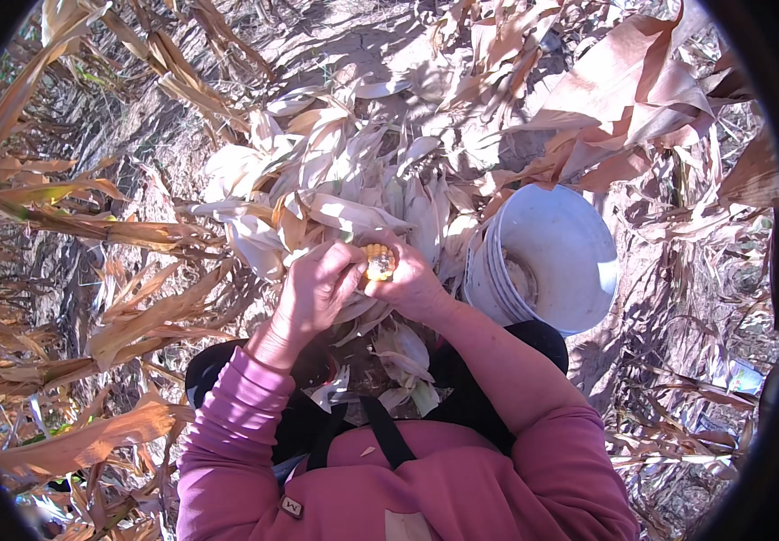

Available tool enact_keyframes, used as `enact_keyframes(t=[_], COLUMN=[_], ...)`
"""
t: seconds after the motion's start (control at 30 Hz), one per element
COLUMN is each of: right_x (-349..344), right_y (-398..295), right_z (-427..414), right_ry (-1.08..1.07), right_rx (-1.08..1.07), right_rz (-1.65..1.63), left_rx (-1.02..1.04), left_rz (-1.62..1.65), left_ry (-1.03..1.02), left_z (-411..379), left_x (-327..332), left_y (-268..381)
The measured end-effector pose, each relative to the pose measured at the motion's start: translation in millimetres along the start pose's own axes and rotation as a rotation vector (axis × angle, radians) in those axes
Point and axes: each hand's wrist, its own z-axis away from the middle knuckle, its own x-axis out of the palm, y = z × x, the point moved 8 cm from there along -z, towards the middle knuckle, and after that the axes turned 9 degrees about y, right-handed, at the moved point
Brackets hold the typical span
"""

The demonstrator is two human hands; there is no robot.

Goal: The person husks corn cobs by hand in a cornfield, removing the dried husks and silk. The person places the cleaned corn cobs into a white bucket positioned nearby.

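My right hand [413,284] is closed around an ear of corn [380,262], its yellow kernels showing at the end that faces up, with a dark and whitish patch on it. The fingers of my left hand [325,280] are pinched together at the ear's left side; whether they grip the ear or a bit of husk cannot be told. Pale, dry corn husks [355,159] lie heaped on the ground just beyond both hands. A white plastic bucket [568,260] leans to the right of my right hand, its open mouth turned to the upper right.
Dry corn stalks and leaves [125,233] reach in from the left. Large dry leaves [623,88] hang over the ground at the upper right, beyond the bucket. Loose husks [404,358] lie between my knees. A small piece of printed litter [744,377] lies at the far right.
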Motion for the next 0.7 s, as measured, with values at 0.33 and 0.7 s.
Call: enact_keyframes(t=[0.33, 0.7], right_x=[-16, -13], right_y=[-26, -25], right_z=[0, 1], right_ry=[0.194, 0.132], right_rx=[-0.320, -0.208], right_rz=[0.745, 0.685], left_rx=[-0.289, -0.427], left_rz=[0.181, 0.437], left_ry=[-0.106, -0.120], left_z=[4, 6], left_x=[12, 28], left_y=[-30, -30])
